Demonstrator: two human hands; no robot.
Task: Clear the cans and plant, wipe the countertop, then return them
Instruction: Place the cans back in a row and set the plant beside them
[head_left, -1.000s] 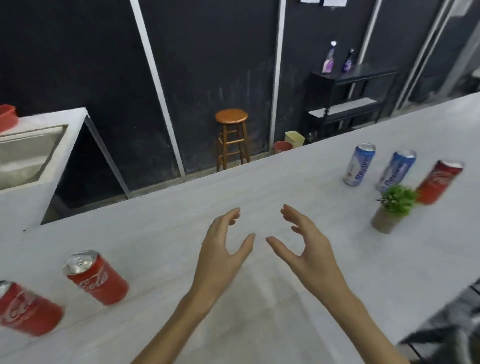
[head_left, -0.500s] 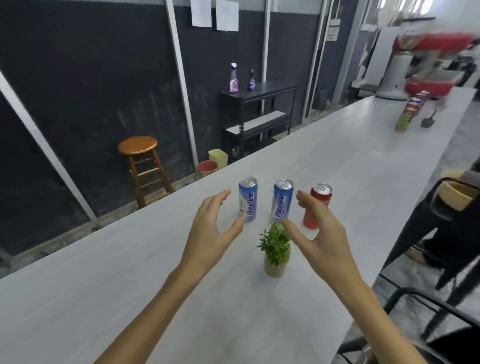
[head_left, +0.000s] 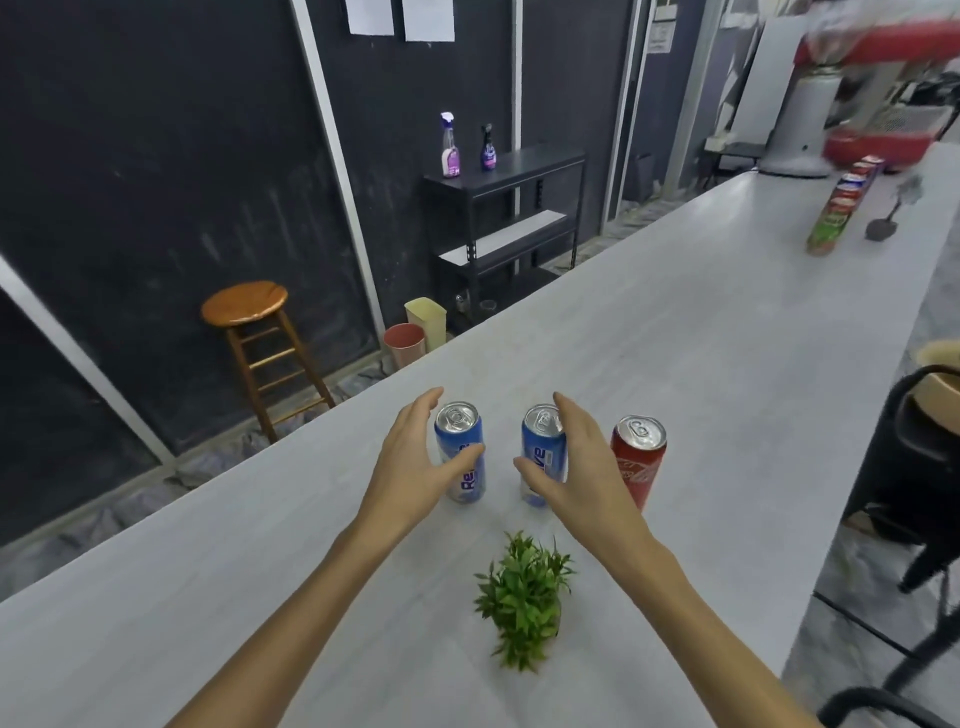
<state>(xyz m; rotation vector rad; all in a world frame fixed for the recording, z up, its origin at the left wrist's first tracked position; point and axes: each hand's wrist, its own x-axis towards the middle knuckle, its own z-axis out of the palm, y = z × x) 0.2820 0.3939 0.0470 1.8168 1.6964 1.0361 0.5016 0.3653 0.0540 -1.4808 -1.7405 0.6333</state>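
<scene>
Two bare hands are seen reaching across a long pale countertop (head_left: 727, 332) at the centre of the frame, each curled around a blue can without being visibly closed on it. The left hand (head_left: 415, 467) is cupped open about the left blue can (head_left: 461, 452), the thumb laid across the can's front and the fingers spread behind its left side. The right hand (head_left: 576, 467) is likewise open around the right blue can (head_left: 540, 441), thumb in front and fingers over the far rim; whether either can is firmly gripped cannot be told. Both cans are shown standing upright on the countertop. A red can (head_left: 639, 457) is seen upright just beside the right hand, toward the right of centre. A small green plant (head_left: 522, 592) is pictured below the cans, at lower centre between the two forearms, its pot mostly hidden by leaves.

At the upper right, a row of cans (head_left: 844, 202) and a small dark ornament (head_left: 883, 223) are placed far down the same surface. A wooden stool (head_left: 249, 322) is shown at the left against a dark wall, and two spray bottles (head_left: 467, 148) are set on a black shelf unit (head_left: 514, 223) at upper centre. A pink bin (head_left: 404, 343) and a yellow bin (head_left: 427, 317) are seen on the floor beside it.
</scene>
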